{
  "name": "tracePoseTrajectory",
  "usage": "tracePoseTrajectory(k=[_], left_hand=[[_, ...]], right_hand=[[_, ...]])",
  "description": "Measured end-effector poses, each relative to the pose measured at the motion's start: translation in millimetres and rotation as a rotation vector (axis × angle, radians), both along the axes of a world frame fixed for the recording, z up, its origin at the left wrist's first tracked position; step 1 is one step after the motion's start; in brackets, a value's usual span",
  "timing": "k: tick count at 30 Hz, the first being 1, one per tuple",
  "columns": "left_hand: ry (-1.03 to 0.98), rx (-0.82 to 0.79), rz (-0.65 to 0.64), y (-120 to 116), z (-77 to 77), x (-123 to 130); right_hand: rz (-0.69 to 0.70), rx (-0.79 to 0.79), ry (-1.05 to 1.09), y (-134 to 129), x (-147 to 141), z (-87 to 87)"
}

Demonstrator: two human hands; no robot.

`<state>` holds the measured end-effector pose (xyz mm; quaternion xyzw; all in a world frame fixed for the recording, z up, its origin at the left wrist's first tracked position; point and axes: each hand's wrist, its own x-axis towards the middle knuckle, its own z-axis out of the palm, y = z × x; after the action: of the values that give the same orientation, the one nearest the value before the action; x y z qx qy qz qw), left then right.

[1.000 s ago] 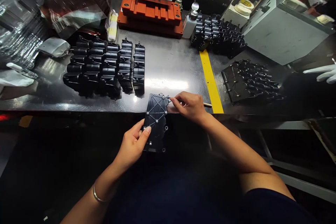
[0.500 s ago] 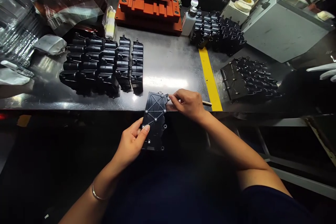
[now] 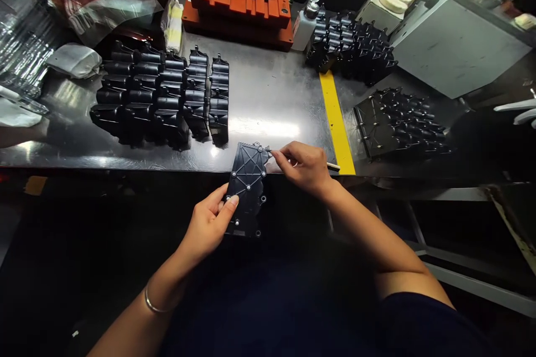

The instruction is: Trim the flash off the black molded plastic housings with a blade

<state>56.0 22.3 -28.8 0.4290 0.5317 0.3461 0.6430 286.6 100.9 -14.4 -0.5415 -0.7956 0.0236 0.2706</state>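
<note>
Plate (image 3: 247, 173), black, ribbed and dotted with silvery screws, sits near the middle of my view, tilted slightly, its upper end overlapping the near edge of the steel bench (image 3: 268, 89) and its lower end out over the dark gap at six o'clock. I cannot tell from here whether it touches the metal. On its eight o'clock side I have the left hand (image 3: 210, 216) grasping it, thumb pressed flat on the face and fingers tucked beneath; a silver bangle (image 3: 151, 302) circles that wrist. Between two and three o'clock of the plate, the right hand (image 3: 306, 164) is curled around a slim stick (image 3: 334, 167), thumb and forefinger pinched at the plate's upper corner, though I cannot make out whether the tip makes contact. Out at ten o'clock I see a block of black ridged parts (image 3: 146, 92) standing in close rows. An orange fixture (image 3: 238, 5) takes twelve o'clock, with a white bottle (image 3: 304, 30) just beside it at one. Yellow tape (image 3: 337, 122) crosses the bench at two o'clock, with a darker stack (image 3: 402, 122) beyond it.
</note>
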Motion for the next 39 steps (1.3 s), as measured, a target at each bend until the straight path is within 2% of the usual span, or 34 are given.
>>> tracePoseTrajectory(k=[3, 7, 18, 28, 39], left_hand=[[-0.001, -0.003, -0.005, 1, 1.4, 1], [0.021, -0.001, -0.003, 2, 3.6, 1], [-0.015, -0.003, 0.029, 1, 3.8, 1], [0.065, 0.001, -0.027, 2, 4.7, -1], [0.024, -0.005, -0.006, 1, 5.5, 3]], right_hand=[[0.081, -0.057, 0.039, -14, 1, 4.1], [0.147, -0.106, -0.027, -23, 3, 4.9], [0.143, -0.074, -0.235, -21, 1, 12.1], [0.207, -0.062, -0.271, -15, 4, 17.2], [0.07, -0.124, -0.116, -27, 3, 5.8]])
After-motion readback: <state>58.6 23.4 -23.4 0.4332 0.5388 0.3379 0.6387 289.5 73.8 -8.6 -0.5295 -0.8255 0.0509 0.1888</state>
